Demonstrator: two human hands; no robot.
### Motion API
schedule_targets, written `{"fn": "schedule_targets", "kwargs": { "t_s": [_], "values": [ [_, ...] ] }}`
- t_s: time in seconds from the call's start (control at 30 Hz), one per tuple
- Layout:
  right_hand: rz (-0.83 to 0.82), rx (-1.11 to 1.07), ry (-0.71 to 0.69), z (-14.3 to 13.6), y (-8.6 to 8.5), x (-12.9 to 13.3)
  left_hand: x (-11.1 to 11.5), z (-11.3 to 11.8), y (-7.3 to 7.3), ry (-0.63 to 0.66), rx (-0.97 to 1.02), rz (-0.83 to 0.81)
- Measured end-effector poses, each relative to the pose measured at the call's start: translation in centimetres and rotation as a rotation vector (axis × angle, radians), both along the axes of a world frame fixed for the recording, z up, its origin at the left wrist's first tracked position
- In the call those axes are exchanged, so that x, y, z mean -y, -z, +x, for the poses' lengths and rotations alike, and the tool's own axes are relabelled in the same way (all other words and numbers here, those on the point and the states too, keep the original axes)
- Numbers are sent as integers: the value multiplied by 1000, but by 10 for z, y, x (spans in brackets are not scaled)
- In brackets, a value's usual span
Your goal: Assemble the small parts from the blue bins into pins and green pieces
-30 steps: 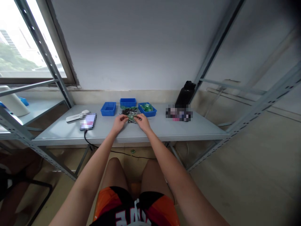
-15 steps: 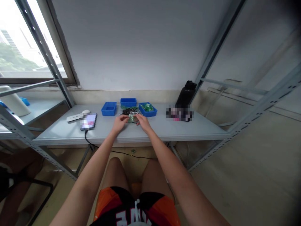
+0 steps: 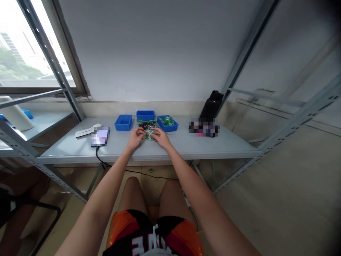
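Between my hands is a small clear plastic bag with green print [image 3: 150, 134], low over the tabletop. My left hand [image 3: 136, 137] pinches its left edge with bent fingers. On the other side my right hand [image 3: 161, 137] has its fingers closed on the bag's right edge. What lies inside the bag is too small to make out. Just behind it is a pile of thin black and silvery pieces [image 3: 148, 125], lying on what looks like green-edged plastic. A blue tray [image 3: 174, 128] holding green plastic bags [image 3: 167, 121] stands right beside my right hand.
Two more blue trays, one at the left [image 3: 123, 127] and one at the back [image 3: 145, 117], stand on the grey table [image 3: 186, 151]. A phone [image 3: 101, 137] on a black cable and a white device [image 3: 84, 133] lie left. A black bottle [image 3: 211, 106] stands right, behind a blurred item.
My right hand's fingers have shifted slightly on the bag, and the bag has turned and spread a little between my hands. The trays and pile have stayed put.
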State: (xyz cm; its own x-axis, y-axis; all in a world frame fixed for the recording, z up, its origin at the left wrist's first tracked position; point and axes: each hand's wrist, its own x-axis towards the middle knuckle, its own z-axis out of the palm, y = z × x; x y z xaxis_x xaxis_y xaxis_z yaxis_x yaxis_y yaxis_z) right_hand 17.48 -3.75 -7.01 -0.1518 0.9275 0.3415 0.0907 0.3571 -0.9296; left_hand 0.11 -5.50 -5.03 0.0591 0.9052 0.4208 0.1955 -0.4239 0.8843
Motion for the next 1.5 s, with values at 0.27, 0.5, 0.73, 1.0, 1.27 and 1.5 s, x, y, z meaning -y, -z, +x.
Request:
{"fn": "schedule_targets", "kwargs": {
  "t_s": [0.27,0.5,0.73,1.0,1.27,1.5],
  "values": [
    [231,72,308,7,-8,2,-7,-3,6,-189,-93,38],
    [286,132,774,62,-37,-38,-9,-5,9,-292,-185,23],
    [110,630,794,75,-32,-55,-6,-5,8,-397,-223,-15],
    [287,872,767,50,-39,-48,0,-4,4,-400,-250,-60],
    [488,1418,269,-15,-69,-74,-4,-5,9,-377,-266,-45],
    [220,1506,241,-31,-70,-134,-4,-1,8,-366,-308,-79]
  ]
}}
